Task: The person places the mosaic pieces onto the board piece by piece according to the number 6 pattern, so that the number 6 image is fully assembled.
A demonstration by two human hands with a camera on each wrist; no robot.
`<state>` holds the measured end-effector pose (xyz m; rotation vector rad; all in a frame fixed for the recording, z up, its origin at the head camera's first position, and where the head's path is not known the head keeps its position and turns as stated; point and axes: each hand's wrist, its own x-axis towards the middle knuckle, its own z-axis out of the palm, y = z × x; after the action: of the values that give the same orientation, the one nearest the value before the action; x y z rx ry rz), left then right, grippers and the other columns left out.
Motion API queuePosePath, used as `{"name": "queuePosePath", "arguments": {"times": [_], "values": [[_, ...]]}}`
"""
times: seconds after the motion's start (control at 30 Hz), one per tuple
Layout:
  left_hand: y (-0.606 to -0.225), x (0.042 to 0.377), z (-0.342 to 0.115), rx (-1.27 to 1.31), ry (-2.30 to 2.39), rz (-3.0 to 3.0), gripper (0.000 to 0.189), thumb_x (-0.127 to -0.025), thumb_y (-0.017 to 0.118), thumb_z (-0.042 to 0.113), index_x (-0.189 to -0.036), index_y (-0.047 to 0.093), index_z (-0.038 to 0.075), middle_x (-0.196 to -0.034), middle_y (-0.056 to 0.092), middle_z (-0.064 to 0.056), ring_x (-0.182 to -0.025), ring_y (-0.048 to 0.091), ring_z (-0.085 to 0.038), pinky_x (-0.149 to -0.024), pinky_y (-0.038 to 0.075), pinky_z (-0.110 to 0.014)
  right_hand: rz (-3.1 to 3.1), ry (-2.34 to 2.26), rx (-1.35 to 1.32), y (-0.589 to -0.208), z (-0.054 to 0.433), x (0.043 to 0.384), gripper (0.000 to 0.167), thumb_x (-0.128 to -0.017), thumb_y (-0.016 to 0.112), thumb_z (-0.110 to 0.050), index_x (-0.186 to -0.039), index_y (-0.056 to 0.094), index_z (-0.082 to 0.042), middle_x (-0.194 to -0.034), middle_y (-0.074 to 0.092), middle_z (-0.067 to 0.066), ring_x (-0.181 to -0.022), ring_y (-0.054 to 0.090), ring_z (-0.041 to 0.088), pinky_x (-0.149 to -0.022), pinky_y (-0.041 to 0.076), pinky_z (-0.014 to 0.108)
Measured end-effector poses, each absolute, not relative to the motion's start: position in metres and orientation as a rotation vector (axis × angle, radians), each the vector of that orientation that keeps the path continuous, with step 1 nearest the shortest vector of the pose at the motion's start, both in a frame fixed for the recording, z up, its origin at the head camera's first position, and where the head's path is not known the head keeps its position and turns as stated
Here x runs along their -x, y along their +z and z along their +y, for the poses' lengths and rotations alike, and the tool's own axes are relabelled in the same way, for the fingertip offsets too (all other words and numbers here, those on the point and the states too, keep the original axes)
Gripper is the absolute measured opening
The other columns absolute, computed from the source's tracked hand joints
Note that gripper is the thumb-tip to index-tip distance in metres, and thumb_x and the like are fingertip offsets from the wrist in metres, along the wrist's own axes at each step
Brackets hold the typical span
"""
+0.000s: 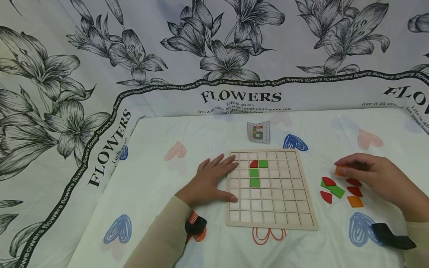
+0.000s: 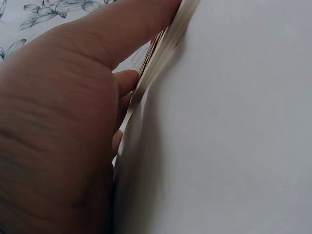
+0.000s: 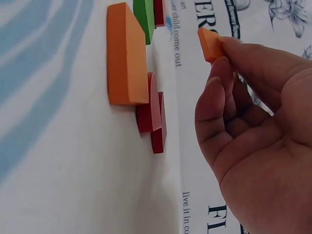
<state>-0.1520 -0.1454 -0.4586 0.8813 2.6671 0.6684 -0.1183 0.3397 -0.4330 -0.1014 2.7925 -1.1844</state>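
A wooden grid board [image 1: 278, 204] lies flat on the cloth. In its upper left part sit one red quarter-circle tile [image 1: 254, 164] and three green square tiles [image 1: 254, 182]. My left hand [image 1: 211, 182] rests on the board's left edge, fingers spread and thumb lower down; the left wrist view shows the thumb against the board's side. To the right of the board, my right hand [image 1: 378, 178] pinches an orange tile [image 3: 210, 45] between thumb and fingertips, above the cloth. Below it are loose red [image 1: 354, 191], green [image 1: 337, 191] and orange tiles [image 1: 355, 201].
A small printed pattern card [image 1: 259, 132] with a coloured figure on a grid lies behind the board. The white cloth [image 1: 151, 208] bears printed hearts. Flower-patterned fabric [image 1: 228, 56] rises at the back and left. Dark straps [image 1: 393, 236] show at both wrists.
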Motion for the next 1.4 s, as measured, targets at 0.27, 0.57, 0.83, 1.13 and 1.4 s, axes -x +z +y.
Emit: {"name": "queuePosePath", "arguments": {"times": [0.27,0.57,0.83,1.13,1.4], "values": [[-0.458,0.15,-0.145,-0.877,0.659,2.673,0.108,-0.083,0.08,0.075,-0.173,0.034,0.036,-0.178,0.014,0.023,-0.164,0.0,-0.011,-0.128,-0.001,-0.05,2.791,-1.234,0.166,-0.432,0.331,0.116,0.018,-0.105,0.076,-0.011,-0.12,0.074,-0.002,-0.103,0.076,0.008,-0.082,0.067,0.017,-0.069,0.057,0.02],[-0.459,0.151,-0.145,-0.882,0.658,2.676,0.108,-0.084,0.079,0.076,-0.173,0.034,0.036,-0.178,0.014,0.022,-0.164,0.0,-0.011,-0.128,0.0,-0.051,2.78,-1.269,0.173,-0.426,0.322,0.113,0.016,-0.104,0.077,-0.013,-0.117,0.075,-0.004,-0.099,0.078,0.004,-0.082,0.068,0.018,-0.067,0.058,0.023],[-0.458,0.15,-0.146,-0.887,0.668,2.67,0.107,-0.084,0.08,0.075,-0.173,0.035,0.035,-0.178,0.014,0.023,-0.164,0.0,-0.012,-0.127,-0.001,-0.051,2.741,-1.352,0.249,-0.423,0.314,0.109,0.014,-0.102,0.077,-0.005,-0.116,0.076,-0.005,-0.101,0.079,0.004,-0.086,0.072,0.016,-0.074,0.059,0.02],[-0.46,0.151,-0.146,-0.886,0.663,2.674,0.107,-0.084,0.08,0.075,-0.173,0.034,0.036,-0.178,0.013,0.023,-0.164,0.0,-0.011,-0.127,-0.001,-0.05,2.656,-1.435,0.283,-0.419,0.299,0.105,0.012,-0.103,0.076,-0.005,-0.115,0.077,-0.008,-0.1,0.08,0.005,-0.083,0.071,0.02,-0.063,0.056,0.027],[-0.461,0.152,-0.146,-0.884,0.654,2.673,0.107,-0.084,0.077,0.079,-0.173,0.034,0.037,-0.177,0.011,0.026,-0.164,-0.001,-0.01,-0.128,-0.001,-0.05,2.66,-1.47,0.393,-0.415,0.291,0.103,0.017,-0.1,0.075,0.006,-0.112,0.078,-0.005,-0.099,0.079,0.006,-0.084,0.074,0.015,-0.072,0.058,0.02]]}}
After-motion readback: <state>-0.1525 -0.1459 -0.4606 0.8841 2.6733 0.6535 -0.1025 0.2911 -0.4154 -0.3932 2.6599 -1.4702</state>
